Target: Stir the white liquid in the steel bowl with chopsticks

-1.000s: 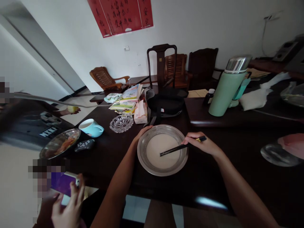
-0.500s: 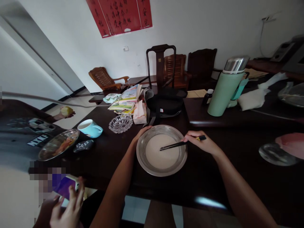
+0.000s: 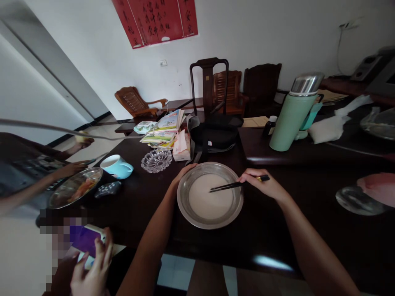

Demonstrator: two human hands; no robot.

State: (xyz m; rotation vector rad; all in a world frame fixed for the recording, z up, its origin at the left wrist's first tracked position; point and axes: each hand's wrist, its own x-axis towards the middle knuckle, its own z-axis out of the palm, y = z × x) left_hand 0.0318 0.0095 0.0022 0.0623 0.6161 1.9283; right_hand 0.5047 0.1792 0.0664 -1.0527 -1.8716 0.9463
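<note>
Head view is showing the pale liquid being worked with chopsticks, which looks like a stirring step, seemingly well under way since no dry lumps are showing on the surface. The metal bowl is sitting on the dark tabletop, right in front of the person, between the two forearms. The right hand is closing its grip around the upper part of the chopsticks, pinching them nearly side by side, and their tips are slanting down to the liquid; how deep they are reaching, I cannot tell. The left hand is touching the far left rim, but the bowl is hiding part of its fingers, so whether that grip is pinching the rim or only bracing it, I cannot tell. Any next stroke would probably be calling for a steady rim and a low, gentle sweep, keeping the liquid inside. The bowl is curving round and wide, its thin, greyish wall shining softly and flaring into a flat lip. The liquid is lying smooth, opaque and milky, while the slim, straight chopsticks are looking black and glossy, with gold-coloured marking showing near their upper ends
</note>
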